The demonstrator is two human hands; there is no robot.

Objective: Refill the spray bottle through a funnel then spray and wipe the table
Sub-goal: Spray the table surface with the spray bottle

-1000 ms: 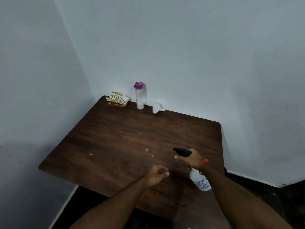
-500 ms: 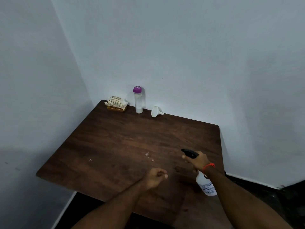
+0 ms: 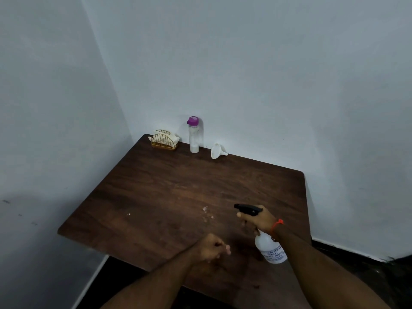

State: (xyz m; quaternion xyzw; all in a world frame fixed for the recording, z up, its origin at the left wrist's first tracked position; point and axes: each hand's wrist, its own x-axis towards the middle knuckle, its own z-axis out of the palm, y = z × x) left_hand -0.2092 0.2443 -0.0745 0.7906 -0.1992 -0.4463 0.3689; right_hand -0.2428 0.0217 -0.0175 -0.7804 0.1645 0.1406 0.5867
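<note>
Spraying step: right hand (image 3: 259, 219) grasps the white, black-triggered spray bottle (image 3: 270, 249) over the brown wooden counter (image 3: 178, 186). Left hand (image 3: 211, 248) clenched, seemingly empty. Next: fetch a wiping cloth.

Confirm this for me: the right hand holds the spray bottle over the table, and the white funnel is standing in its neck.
Not quite. In the head view the right hand does hold the spray bottle over the table, but the white funnel lies on its side at the table's far edge, beside the purple-capped bottle.
</note>
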